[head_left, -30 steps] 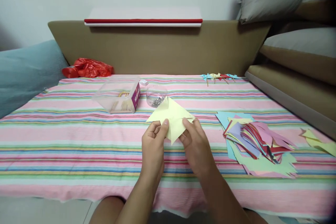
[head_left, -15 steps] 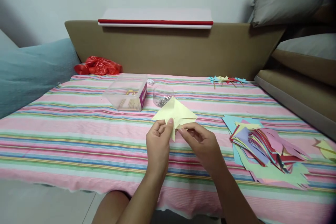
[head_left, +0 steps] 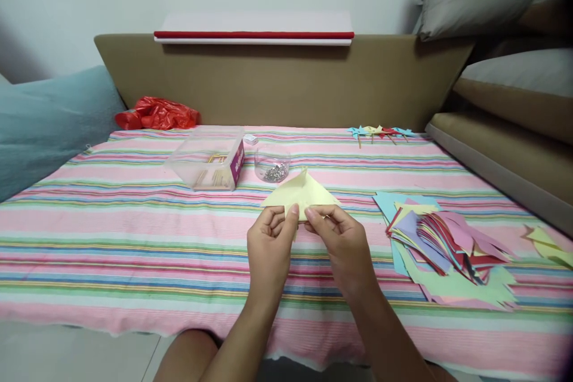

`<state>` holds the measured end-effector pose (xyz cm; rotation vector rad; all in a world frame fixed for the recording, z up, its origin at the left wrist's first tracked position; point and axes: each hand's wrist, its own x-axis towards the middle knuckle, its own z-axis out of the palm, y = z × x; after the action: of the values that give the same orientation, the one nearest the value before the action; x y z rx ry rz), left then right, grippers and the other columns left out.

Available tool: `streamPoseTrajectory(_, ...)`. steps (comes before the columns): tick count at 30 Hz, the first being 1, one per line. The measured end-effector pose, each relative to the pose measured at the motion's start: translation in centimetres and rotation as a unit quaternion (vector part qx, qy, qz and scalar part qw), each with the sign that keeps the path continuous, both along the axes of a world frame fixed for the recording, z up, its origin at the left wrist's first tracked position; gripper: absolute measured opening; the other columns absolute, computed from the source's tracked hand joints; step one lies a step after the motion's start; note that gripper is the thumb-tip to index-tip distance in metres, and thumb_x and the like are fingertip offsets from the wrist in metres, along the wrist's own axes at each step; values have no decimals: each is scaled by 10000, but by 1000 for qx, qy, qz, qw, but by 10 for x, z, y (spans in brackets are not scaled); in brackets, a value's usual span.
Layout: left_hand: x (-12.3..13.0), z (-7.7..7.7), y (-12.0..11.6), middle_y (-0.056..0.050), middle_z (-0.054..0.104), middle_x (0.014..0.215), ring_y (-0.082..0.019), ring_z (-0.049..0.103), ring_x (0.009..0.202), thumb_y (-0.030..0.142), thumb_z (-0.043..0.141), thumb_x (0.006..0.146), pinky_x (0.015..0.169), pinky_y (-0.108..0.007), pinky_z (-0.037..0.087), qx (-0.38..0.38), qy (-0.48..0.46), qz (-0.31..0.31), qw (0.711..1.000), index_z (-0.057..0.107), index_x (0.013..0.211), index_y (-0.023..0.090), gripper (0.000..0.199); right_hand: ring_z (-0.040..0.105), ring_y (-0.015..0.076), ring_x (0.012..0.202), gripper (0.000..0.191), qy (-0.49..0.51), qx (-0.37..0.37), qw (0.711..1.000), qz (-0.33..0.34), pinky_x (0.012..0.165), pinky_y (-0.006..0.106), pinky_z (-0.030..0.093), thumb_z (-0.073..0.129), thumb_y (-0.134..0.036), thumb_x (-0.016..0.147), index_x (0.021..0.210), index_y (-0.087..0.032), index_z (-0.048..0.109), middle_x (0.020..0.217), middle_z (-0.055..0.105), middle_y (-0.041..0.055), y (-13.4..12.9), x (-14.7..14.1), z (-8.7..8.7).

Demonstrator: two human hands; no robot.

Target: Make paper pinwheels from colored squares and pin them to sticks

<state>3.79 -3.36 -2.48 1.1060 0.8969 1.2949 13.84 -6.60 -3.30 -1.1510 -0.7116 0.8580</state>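
A pale yellow piece of paper (head_left: 308,191), partly folded, is held up above the striped cloth. My left hand (head_left: 271,245) pinches its lower left part, thumb on the near side. On the lower right part, my right hand (head_left: 342,242) grips the same paper between thumb and fingers. The two thumbs are close together but apart. Just behind the paper stands a clear round container (head_left: 272,164) with small metal pieces inside. A clear plastic box (head_left: 203,158) holding thin sticks is to its left.
Coloured paper sheets (head_left: 447,245) lie piled at the right, with yellow paper pieces (head_left: 548,245) beyond them. Small paper pinwheels (head_left: 380,131) on sticks lie at the back right. A red plastic bag (head_left: 163,113) sits at the back left, near a blue cushion (head_left: 58,125).
The paper's lower edge has been folded over between my thumbs, and its hanging point is mostly hidden now. My right thumb has moved up onto the paper. The view has shifted slightly.
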Motion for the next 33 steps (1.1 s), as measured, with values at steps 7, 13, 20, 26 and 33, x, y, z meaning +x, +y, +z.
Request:
streamPoseTrajectory(7, 0, -1, -1, 10, 634, 640, -103, 540, 608, 395, 779, 814, 579, -199, 420, 5, 12, -6, 1000, 633, 776, 159, 280, 729, 194, 766, 223, 22, -8, 999, -42, 763, 341, 597, 835, -391, 724, 799, -202, 742, 785, 768, 16, 1, -4, -1)
streamPoseTrajectory(13, 1, 0, -1, 14, 634, 638, -103, 552, 610, 386, 775, 821, 595, -197, 437, 10, 15, -7, 1000, 627, 774, 160, 274, 715, 187, 740, 208, 24, -6, 998, -65, 722, 316, 583, 836, -373, 716, 776, -197, 742, 735, 756, 8, 3, -7, -1)
streamPoseTrajectory(20, 1, 1, 0, 28, 612, 621, -89, 548, 605, 361, 758, 846, 600, -177, 445, 28, 21, -6, 999, 641, 812, 156, 239, 714, 187, 722, 216, 24, -9, 996, -83, 704, 310, 588, 840, -375, 707, 775, -187, 758, 728, 758, 11, 2, -9, 0)
streamPoseTrajectory(26, 0, -3, 1, 22, 626, 645, -80, 550, 611, 350, 758, 846, 592, -166, 446, 32, 13, -4, 999, 634, 804, 151, 239, 723, 174, 748, 205, 38, -1, 997, -74, 727, 287, 594, 846, -358, 706, 783, -188, 764, 759, 774, 8, 1, -9, 1)
streamPoseTrajectory(33, 1, -2, 0, 34, 603, 624, -74, 542, 597, 338, 754, 848, 585, -161, 440, 37, 17, -6, 999, 624, 795, 153, 232, 713, 168, 721, 218, 40, 3, 995, -88, 719, 285, 591, 855, -350, 686, 765, -176, 751, 721, 760, 6, 3, -10, 1)
